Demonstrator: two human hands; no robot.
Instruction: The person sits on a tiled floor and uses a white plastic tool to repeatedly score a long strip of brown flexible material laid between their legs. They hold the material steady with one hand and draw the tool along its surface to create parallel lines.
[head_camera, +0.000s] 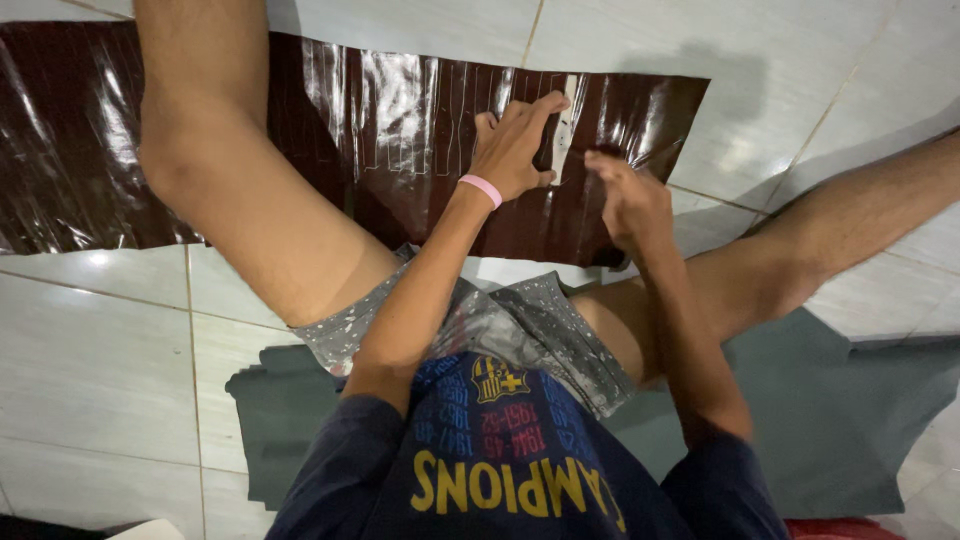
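- Location: home interior, floor-level work area.
- Evidence: glossy white floor tiles with grout lines; grey cloth spread for seating.

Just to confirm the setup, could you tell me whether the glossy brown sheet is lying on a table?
No, the glossy brown sheet lies flat on the white tiled floor.

Brown sheet on tiled floor
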